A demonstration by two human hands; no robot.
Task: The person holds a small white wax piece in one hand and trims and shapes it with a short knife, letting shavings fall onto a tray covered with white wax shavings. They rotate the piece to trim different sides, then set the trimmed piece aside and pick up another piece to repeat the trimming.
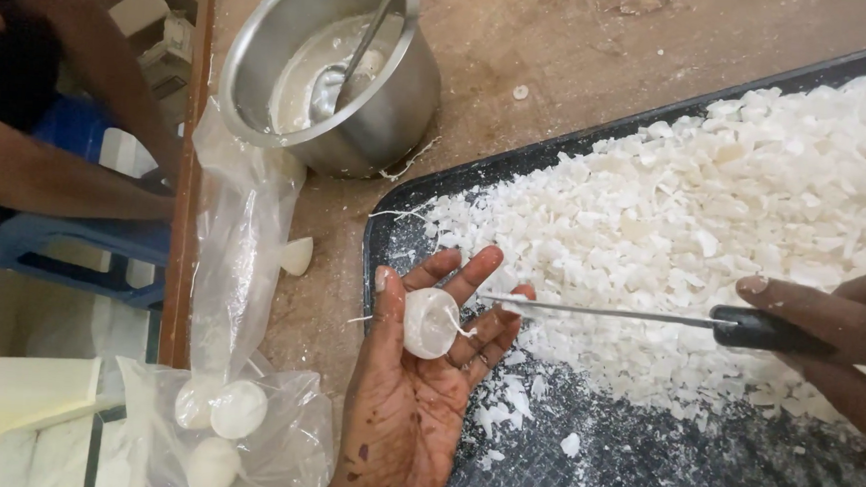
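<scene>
Knife [609,310], thin steel, lying horizontal, tip leftward; right hand [828,338] clenched on black handle; left hand [425,373] half-open cradling round waxy white disc [430,323].

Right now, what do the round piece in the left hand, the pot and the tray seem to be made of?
Round piece: probably wax, matte white, with a wick-like thread.
Pot: metal, likely steel; shiny grey and reflective.
Tray: dark, fine grid texture; plastic or coated metal, cannot tell.
</scene>
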